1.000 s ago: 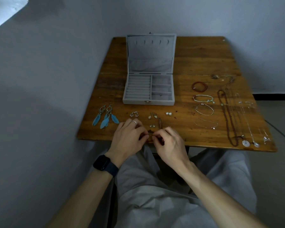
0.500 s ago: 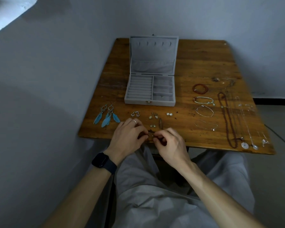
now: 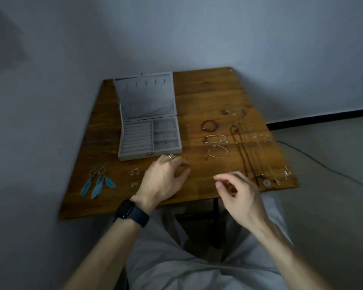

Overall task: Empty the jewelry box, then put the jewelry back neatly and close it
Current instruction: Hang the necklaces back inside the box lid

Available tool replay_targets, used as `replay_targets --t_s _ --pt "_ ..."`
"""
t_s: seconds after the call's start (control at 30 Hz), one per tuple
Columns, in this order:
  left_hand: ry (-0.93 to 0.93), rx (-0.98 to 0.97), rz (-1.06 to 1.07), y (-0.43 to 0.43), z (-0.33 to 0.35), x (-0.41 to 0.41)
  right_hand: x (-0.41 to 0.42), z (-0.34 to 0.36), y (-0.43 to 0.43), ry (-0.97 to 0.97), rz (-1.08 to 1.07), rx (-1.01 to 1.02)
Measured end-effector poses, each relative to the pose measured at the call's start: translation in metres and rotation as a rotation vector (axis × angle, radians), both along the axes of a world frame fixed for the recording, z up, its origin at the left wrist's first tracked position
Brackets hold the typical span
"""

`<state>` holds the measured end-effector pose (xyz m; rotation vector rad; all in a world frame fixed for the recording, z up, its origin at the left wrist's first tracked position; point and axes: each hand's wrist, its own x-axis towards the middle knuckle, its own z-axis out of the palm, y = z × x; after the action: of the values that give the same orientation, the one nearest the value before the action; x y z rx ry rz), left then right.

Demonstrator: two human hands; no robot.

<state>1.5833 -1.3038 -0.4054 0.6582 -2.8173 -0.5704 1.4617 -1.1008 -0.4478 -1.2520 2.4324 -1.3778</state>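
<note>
The grey jewelry box [image 3: 149,155] stands open on the wooden table [image 3: 208,91], lid upright, its compartments looking bare. My left hand [image 3: 162,178] hovers just in front of the box, thumb and index finger pinching a small dark earring [image 3: 185,168]. Off to the right, my right hand [image 3: 237,191] hangs over the table's front edge with loosely curled fingers and nothing visible in them. Blue feather earrings [image 3: 98,184] and small earrings [image 3: 134,172] lie left of my left hand.
Right of the box lie a red bead bracelet [image 3: 210,126], two silver bracelets [image 3: 215,139], a long brown bead necklace [image 3: 245,155] and thin pendant chains [image 3: 270,174]. Walls close in behind and to the left. A cable [image 3: 323,164] runs across the floor.
My hands, joined on a small piece at the table's front edge, have separated. The left moved forward toward the box; the right drew off to the right. The view tilted upward.
</note>
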Motion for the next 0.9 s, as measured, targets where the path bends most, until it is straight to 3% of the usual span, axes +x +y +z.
replay_targets --t_s 0.4,0.63,0.9 --pt "-0.102 0.001 -0.335 0.07 -0.008 -0.122 -0.071 -0.01 0.087 0.003 -0.388 -0.026" --pt "-0.205 -0.202 -0.439 0.089 -0.02 -0.148 -0.073 -0.027 0.086 0.007 -0.334 0.14" --pt "-0.199 -0.195 -0.504 0.089 -0.031 -0.143 -0.062 -0.051 0.075 0.073 -0.222 0.294"
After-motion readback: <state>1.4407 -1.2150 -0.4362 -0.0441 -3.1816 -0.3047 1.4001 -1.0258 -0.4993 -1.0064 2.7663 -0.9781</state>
